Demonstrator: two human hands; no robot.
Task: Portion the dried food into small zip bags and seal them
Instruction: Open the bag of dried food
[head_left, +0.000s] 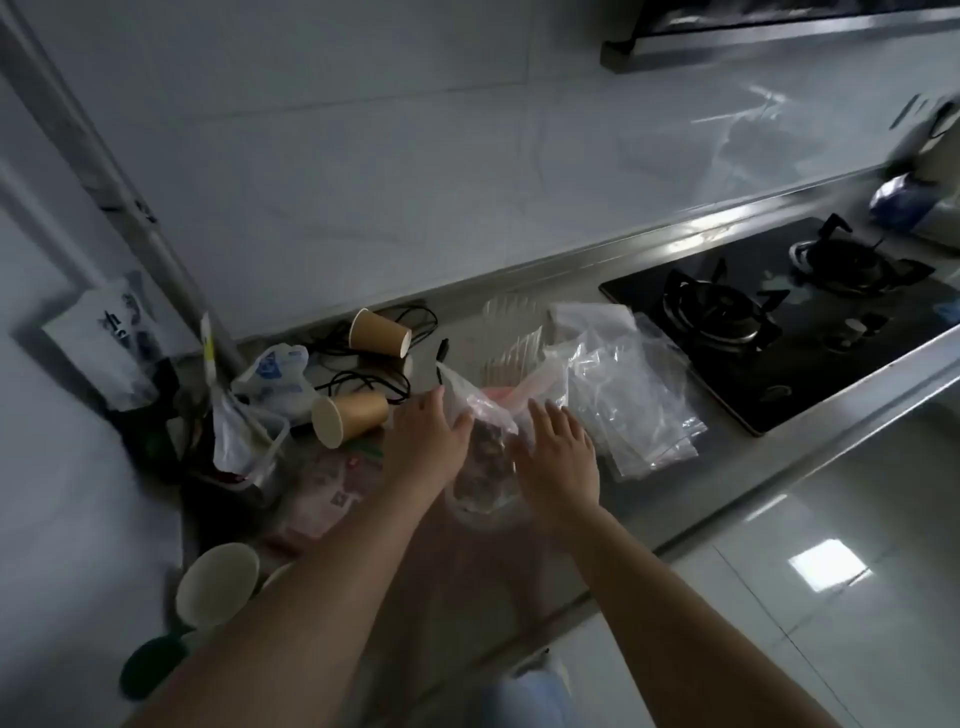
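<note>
A clear zip bag (480, 415) with dark brown dried food (485, 462) in its lower part stands on the steel counter between my two hands. My left hand (423, 434) touches the bag's left side with straight fingers. My right hand (558, 452) lies against its right side, fingers spread and straight. A stack of empty clear zip bags (631, 400) lies just right of my right hand. A pink-printed food packet (324, 488) lies flat under my left forearm.
Two brown paper cups (350, 415) (381, 332) lie tipped over at the back left among black cables (363, 379) and a white plastic bag (275, 379). A black gas hob (779, 317) fills the right. A clear ribbed container (511, 338) stands behind the bag. The counter edge (779, 473) runs at the right.
</note>
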